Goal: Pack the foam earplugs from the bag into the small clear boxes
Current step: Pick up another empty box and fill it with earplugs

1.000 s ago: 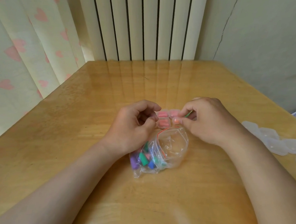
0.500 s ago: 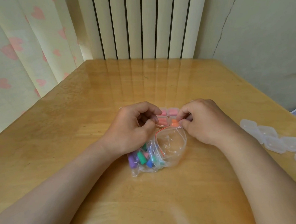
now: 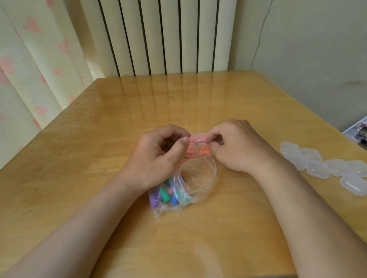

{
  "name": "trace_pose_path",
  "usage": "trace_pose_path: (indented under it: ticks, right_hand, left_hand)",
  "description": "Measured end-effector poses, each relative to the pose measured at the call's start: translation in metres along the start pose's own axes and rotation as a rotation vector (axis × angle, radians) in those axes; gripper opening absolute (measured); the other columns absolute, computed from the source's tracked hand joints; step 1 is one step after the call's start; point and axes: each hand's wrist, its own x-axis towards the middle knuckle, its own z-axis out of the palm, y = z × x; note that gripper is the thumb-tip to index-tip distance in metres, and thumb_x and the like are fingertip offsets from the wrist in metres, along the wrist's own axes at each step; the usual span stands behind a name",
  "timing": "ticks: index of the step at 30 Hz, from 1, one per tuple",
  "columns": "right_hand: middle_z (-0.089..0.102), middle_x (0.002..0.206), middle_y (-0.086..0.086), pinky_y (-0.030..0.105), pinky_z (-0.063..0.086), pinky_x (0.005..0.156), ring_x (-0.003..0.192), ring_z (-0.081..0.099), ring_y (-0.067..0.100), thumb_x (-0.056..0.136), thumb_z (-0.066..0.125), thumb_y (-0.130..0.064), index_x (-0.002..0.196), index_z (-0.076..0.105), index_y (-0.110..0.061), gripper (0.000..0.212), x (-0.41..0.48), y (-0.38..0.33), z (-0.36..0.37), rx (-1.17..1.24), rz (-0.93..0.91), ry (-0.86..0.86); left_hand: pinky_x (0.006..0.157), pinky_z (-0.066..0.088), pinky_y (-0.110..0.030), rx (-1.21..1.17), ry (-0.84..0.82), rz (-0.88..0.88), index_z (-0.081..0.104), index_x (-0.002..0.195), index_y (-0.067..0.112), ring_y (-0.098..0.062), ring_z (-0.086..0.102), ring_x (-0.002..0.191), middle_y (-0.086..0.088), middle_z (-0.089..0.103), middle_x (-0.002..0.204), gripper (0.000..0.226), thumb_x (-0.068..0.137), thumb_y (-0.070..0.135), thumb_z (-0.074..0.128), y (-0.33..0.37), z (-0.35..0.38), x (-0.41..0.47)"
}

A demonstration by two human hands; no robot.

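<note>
Four small clear boxes (image 3: 205,150), pink & orange inside, sit mid table (image 3: 91,176), just beyond open bag (image 3: 199,178) w/ more earplugs (image 3: 164,195). L hand (image 3: 158,158) curled at them, grip unclear; R hand (image 3: 239,150) pinches them. Empty boxes (image 3: 317,169) far right.

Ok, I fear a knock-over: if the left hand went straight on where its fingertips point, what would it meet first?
Most likely the filled small boxes, just ahead of the fingertips of the left hand; the right hand lies beyond them. Whether they touch is unclear here.
</note>
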Motion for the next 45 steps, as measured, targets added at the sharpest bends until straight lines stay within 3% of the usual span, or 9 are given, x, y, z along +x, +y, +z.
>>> trace_pose_path:
  ticks: [4,8,12,15,19,23,32,40,45]
  right_hand:
    - [0.061,0.077,-0.008,0.027,0.048,0.065,0.081,0.063,0.022,0.087,0.057,-0.018,0.081,0.069,-0.018,0.013,0.001,-0.005,0.003,-0.035,0.019,-0.026]
    - [0.065,0.097,0.004,0.033,0.051,0.068,0.087,0.064,0.027,0.093,0.048,-0.025,0.101,0.060,-0.018,0.016,0.000,-0.016,0.004,-0.146,0.037,-0.087]
    - [0.064,0.115,0.004,0.041,0.058,0.079,0.099,0.066,0.028,0.091,0.048,-0.022,0.127,0.055,-0.017,0.037,-0.020,-0.010,-0.019,-0.028,0.062,0.000]
    - [0.062,0.099,0.005,0.038,0.053,0.075,0.094,0.062,0.029,0.090,0.049,-0.014,0.109,0.063,-0.014,0.024,-0.057,0.019,-0.049,-0.101,0.152,0.131]
    - [0.061,0.105,0.010,0.039,0.049,0.083,0.103,0.057,0.033,0.090,0.054,-0.014,0.101,0.062,-0.012,0.014,-0.112,0.074,-0.084,-0.221,0.350,0.260]
    - [0.059,0.110,0.009,0.038,0.050,0.086,0.109,0.056,0.031,0.092,0.059,-0.027,0.109,0.061,-0.014,0.022,-0.147,0.104,-0.091,-0.237,0.465,0.223]
    - [0.059,0.104,0.007,0.040,0.052,0.080,0.101,0.059,0.031,0.089,0.060,-0.022,0.105,0.055,-0.016,0.017,-0.155,0.114,-0.090,-0.201,0.515,0.211]
    - [0.060,0.101,-0.014,0.021,0.048,0.072,0.087,0.061,0.005,0.081,0.074,-0.034,0.108,0.063,-0.032,0.029,-0.107,0.043,-0.087,0.396,0.246,0.167]
    - [0.070,0.095,-0.015,0.024,0.055,0.082,0.084,0.069,0.003,0.086,0.076,-0.023,0.108,0.069,-0.031,0.024,-0.065,0.009,-0.073,0.525,0.073,0.008]
  left_hand:
    - [0.068,0.052,-0.019,0.105,0.029,0.169,0.067,0.093,0.032,-0.005,0.067,0.077,0.007,0.070,0.082,0.014,0.089,0.019,0.064,0.028,0.003,0.011]
    - [0.072,0.055,-0.025,0.231,-0.021,0.380,0.071,0.102,0.017,-0.008,0.066,0.085,0.004,0.069,0.092,0.017,0.088,0.016,0.062,0.073,0.016,0.027]
    - [0.073,0.052,-0.022,0.296,-0.051,0.509,0.070,0.099,0.010,-0.011,0.064,0.081,0.001,0.066,0.088,0.016,0.085,0.012,0.061,0.103,0.047,0.031]
    - [0.069,0.051,-0.022,0.273,-0.045,0.423,0.067,0.090,0.014,-0.010,0.062,0.075,0.005,0.065,0.083,0.011,0.082,0.014,0.059,0.104,0.075,0.030]
    - [0.070,0.050,-0.027,0.374,-0.211,0.307,0.065,0.091,0.017,-0.005,0.060,0.073,0.002,0.064,0.087,0.008,0.085,0.012,0.065,0.092,0.117,0.022]
    - [0.075,0.052,-0.037,0.496,-0.343,0.280,0.065,0.094,0.016,-0.021,0.062,0.081,0.000,0.061,0.091,0.009,0.085,0.015,0.064,0.084,0.148,0.013]
    - [0.078,0.052,-0.037,0.597,-0.417,0.222,0.066,0.098,0.015,-0.022,0.062,0.086,0.000,0.061,0.094,0.013,0.086,0.019,0.062,0.094,0.139,0.011]
    - [0.072,0.050,-0.028,0.572,-0.289,0.241,0.068,0.095,0.017,-0.012,0.062,0.079,0.004,0.065,0.088,0.009,0.086,0.017,0.068,0.089,0.075,0.023]
    - [0.076,0.052,-0.017,0.388,-0.243,0.055,0.068,0.097,0.024,-0.001,0.065,0.082,0.012,0.069,0.088,0.007,0.091,0.020,0.069,0.063,0.021,0.019]
